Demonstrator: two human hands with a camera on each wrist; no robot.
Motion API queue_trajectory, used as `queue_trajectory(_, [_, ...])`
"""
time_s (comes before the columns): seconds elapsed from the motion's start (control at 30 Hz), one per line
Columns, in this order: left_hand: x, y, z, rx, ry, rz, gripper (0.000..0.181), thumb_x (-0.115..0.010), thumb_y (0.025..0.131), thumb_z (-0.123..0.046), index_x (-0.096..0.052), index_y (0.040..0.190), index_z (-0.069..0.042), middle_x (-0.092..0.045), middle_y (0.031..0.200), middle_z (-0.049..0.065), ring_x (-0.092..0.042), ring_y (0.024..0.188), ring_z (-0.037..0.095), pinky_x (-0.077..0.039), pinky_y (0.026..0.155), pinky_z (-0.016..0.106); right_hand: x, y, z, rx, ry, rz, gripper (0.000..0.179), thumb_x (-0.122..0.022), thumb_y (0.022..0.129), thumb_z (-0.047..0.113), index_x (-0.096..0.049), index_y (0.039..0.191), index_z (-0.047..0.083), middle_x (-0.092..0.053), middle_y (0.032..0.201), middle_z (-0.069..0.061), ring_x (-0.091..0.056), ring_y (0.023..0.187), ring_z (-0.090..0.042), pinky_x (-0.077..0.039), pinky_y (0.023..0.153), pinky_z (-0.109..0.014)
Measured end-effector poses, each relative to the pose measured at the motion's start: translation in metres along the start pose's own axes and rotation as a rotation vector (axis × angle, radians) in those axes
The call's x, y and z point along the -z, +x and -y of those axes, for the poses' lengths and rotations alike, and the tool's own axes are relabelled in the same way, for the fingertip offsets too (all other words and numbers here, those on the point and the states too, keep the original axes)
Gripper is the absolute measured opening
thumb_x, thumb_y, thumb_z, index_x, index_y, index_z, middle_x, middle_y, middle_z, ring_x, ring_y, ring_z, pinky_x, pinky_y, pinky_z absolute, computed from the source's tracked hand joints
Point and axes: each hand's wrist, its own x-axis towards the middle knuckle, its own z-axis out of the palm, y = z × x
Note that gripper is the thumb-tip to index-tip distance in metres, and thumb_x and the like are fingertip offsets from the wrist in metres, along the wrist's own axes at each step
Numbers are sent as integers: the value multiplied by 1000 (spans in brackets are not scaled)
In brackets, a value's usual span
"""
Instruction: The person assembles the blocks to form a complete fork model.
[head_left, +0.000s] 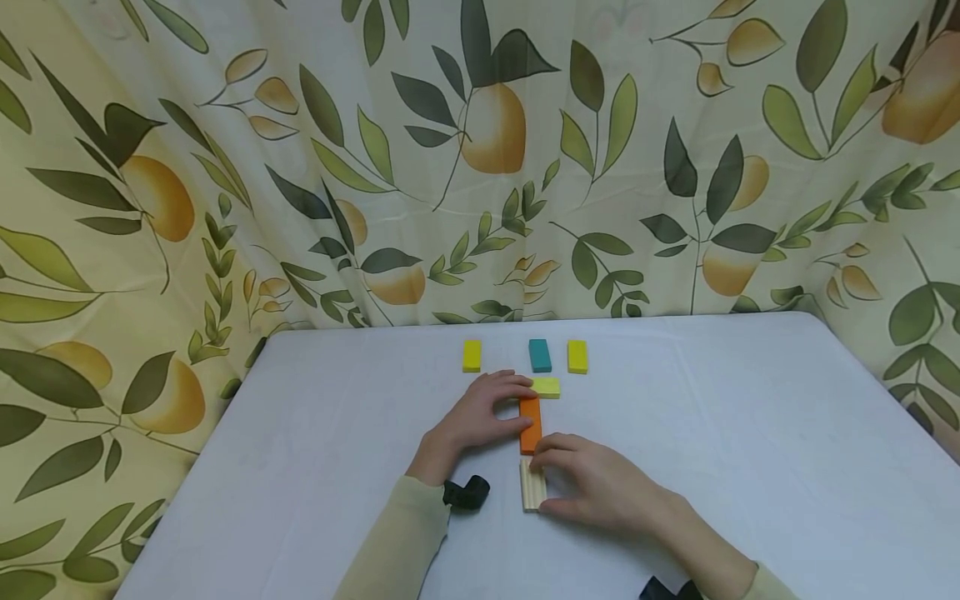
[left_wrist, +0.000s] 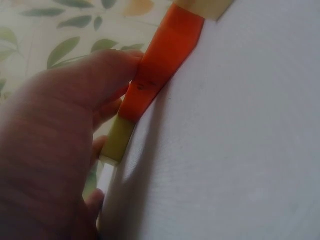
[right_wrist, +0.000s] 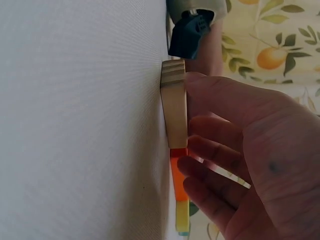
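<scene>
An orange block (head_left: 530,427) lies on the white table, in line between a light yellow block (head_left: 546,387) set crosswise beyond it and a plain wooden block (head_left: 533,486) on the near side. My left hand (head_left: 480,412) holds the orange block with its thumb (left_wrist: 120,67) against the side, its fingertips reaching close to the yellow one. The plain block, with striped grain in the right wrist view, is held by my right hand (head_left: 600,483), thumb near its closer end and fingers near the orange block. Those two blocks stand end to end, touching or nearly so.
Farther back on the table (head_left: 712,417) lie a yellow block (head_left: 472,356), a teal block (head_left: 540,356) and another yellow block (head_left: 577,357). A patterned curtain (head_left: 480,233) hangs behind the far edge. Black wrist cameras, such as the left one (head_left: 467,493), sit near the sleeves.
</scene>
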Motion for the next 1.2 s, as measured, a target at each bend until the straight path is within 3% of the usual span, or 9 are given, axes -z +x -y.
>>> queue_trajectory(0.53, [1, 0, -1, 5, 3, 3, 39, -70, 94, -37, -68, 132, -26, -55, 143, -13, -33, 144, 14, -18, 121, 45, -1, 0, -3, 44, -68, -41, 31, -83, 84, 31, -75, 110, 17, -62, 118, 7, -59, 110, -15, -53, 97, -37])
queue_trajectory(1.2, [0, -1, 1, -14, 3, -2, 39, -70, 94, -36, -68, 131, -25, -56, 142, -12, -34, 144, 15, -18, 121, 45, -3, 1, -3, 48, -79, -60, 31, -83, 84, 28, -75, 112, 14, -63, 117, 6, -60, 108, -15, -53, 95, -36])
